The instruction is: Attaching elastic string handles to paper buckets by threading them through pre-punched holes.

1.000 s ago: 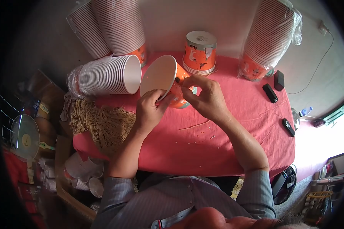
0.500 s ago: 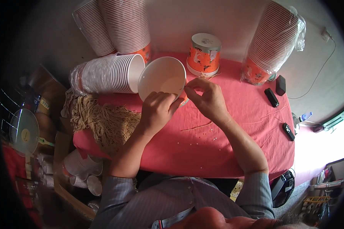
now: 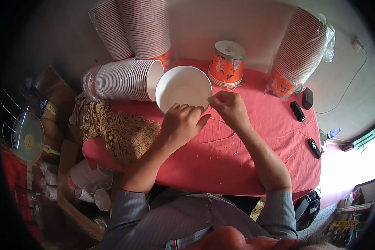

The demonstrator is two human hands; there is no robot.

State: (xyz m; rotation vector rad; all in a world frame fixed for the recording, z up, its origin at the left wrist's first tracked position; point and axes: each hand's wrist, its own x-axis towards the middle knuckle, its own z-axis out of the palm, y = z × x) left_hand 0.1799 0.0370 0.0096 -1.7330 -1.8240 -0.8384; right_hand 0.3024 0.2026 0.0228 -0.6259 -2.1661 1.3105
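Observation:
A white-lined paper bucket is tilted with its open mouth toward me over the middle of the table. My left hand is closed on its near rim, fingers over the edge and thumb toward the right. At the bucket's right rim, my right hand pinches what looks like a thin beige cord between thumb and forefinger; the fingers mostly hide it. Another length of cord lies on the red cloth below. To the left rests a big bundle of beige cords, beside my left forearm.
Stacked buckets lie left, with tall stacks behind and a wrapped stack at right. An upturned orange bucket stands at the back. Small black devices and scattered white bits lie on the red cloth.
The bucket has turned so its mouth faces me more fully. My left hand has shifted slightly right along the rim, while my right hand still pinches at the right edge. The view has shifted slightly.

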